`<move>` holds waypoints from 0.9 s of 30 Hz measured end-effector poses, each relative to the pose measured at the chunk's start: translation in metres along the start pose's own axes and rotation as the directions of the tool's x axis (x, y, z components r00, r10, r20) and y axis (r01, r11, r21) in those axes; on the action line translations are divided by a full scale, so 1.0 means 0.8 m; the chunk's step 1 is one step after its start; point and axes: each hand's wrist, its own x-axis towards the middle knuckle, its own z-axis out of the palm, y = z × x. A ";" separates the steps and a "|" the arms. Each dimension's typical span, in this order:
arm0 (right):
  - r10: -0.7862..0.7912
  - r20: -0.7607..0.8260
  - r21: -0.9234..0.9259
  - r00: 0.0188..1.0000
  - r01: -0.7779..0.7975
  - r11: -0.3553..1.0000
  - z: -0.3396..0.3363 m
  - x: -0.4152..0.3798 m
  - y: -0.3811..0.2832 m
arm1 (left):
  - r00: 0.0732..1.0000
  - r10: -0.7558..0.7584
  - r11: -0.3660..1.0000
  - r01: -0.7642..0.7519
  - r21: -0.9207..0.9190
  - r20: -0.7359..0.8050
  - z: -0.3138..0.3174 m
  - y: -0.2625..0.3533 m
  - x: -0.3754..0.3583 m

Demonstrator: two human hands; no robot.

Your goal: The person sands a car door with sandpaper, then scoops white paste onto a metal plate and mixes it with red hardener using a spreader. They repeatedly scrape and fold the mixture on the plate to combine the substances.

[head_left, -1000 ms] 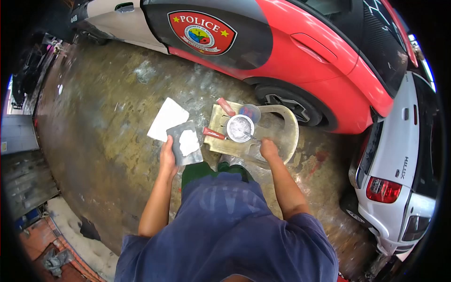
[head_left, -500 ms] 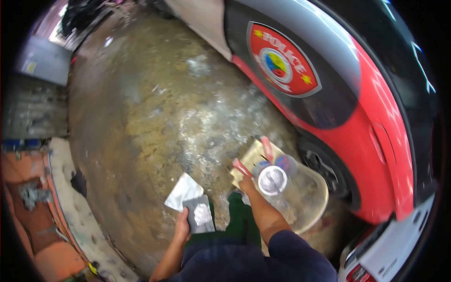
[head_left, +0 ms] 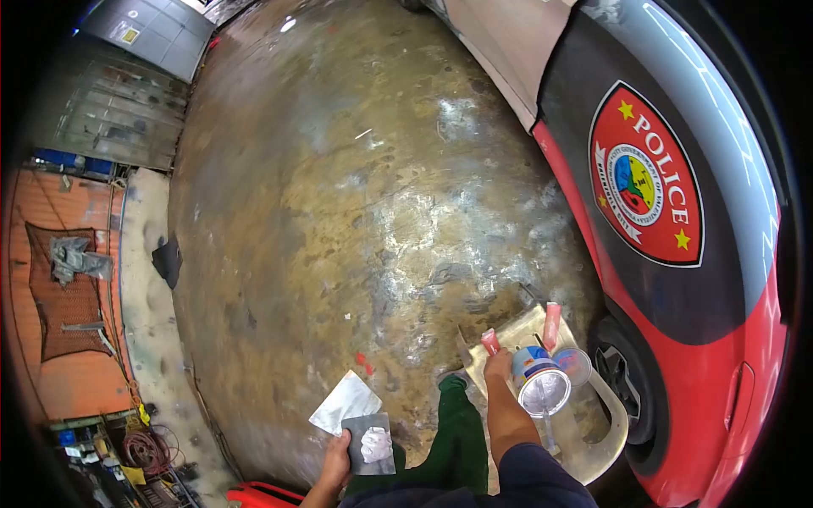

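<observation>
My left hand (head_left: 336, 457) is closed on the edge of a dark grey square plate (head_left: 359, 438) bearing a mound of white paste (head_left: 376, 444). A whitish flat sheet (head_left: 345, 402) sticks out beyond the plate, close to my fingers. Over a worn plastic chair (head_left: 605, 446), my right hand (head_left: 500, 364) is closed around the lower part of a red tube (head_left: 490, 340). Beside that hand stands a blue-labelled can (head_left: 532, 360) with whitish contents. A second red tube (head_left: 552, 322) and a round lid (head_left: 573, 364) are near the can.
A car (head_left: 567, 195) with a police emblem runs along the right, its wheel (head_left: 622, 372) close to the chair. Wet, stained floor (head_left: 339, 212) spreads ahead. On the left are an orange panel (head_left: 72, 364), a dark rag (head_left: 167, 262) and coiled hose (head_left: 146, 449).
The view has swung, so the chair and car sit lower and farther right. My left hand still holds the plate; my right hand remains at the same red tube.
</observation>
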 end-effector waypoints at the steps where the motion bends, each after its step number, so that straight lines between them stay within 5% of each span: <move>1: 0.013 -0.007 -0.041 1.000 -0.013 0.999 0.000 0.000 -0.003 | 1.000 -0.007 1.000 0.008 -0.008 0.011 -0.007 -0.002 0.002; 5: 0.071 -0.061 -0.087 0.996 -0.076 0.993 -0.018 -0.021 -0.018 | 1.000 -0.017 0.998 0.018 -0.064 0.018 -0.043 -0.026 0.018; 8: -0.112 -0.189 -0.065 0.975 0.102 0.993 0.044 0.003 0.012 | 1.000 -0.014 0.994 0.016 -0.108 0.024 -0.054 -0.021 0.017; 11: -0.188 0.028 0.304 0.982 0.171 0.937 0.019 -0.025 -0.020 | 0.996 0.059 0.998 -0.056 -0.037 0.064 -0.097 -0.049 0.041; 13: -0.269 0.082 0.382 0.960 0.219 0.898 -0.010 -0.066 -0.047 | 0.990 0.108 0.991 -0.101 -0.087 0.086 -0.075 -0.014 0.013; 15: -0.407 0.038 0.740 0.913 0.248 0.625 0.001 -0.092 -0.059 | 0.980 0.155 0.983 -0.139 -0.124 0.128 -0.065 0.020 0.001; 17: -0.500 0.121 0.917 0.857 0.095 0.386 -0.034 -0.147 -0.087 | 0.963 0.178 0.979 -0.152 -0.136 0.202 -0.075 0.042 -0.007; 19: -0.507 0.246 0.902 0.826 -0.004 0.431 -0.110 -0.227 -0.116 | 0.948 0.252 0.968 -0.248 -0.046 0.193 -0.086 0.061 0.000; 20: -0.537 0.199 0.909 0.820 0.050 0.414 -0.136 -0.265 -0.122 | 0.955 0.181 0.982 -0.164 -0.089 0.233 -0.092 0.070 0.005; 23: -0.513 0.199 0.956 0.835 -0.049 0.290 -0.234 -0.388 -0.144 | 0.885 0.305 0.952 -0.277 -0.127 0.351 -0.094 0.098 0.016; 27: -0.573 0.056 0.941 0.818 0.148 0.304 -0.318 -0.516 -0.142 | 0.776 0.360 0.932 -0.329 -0.153 0.518 -0.089 0.138 0.016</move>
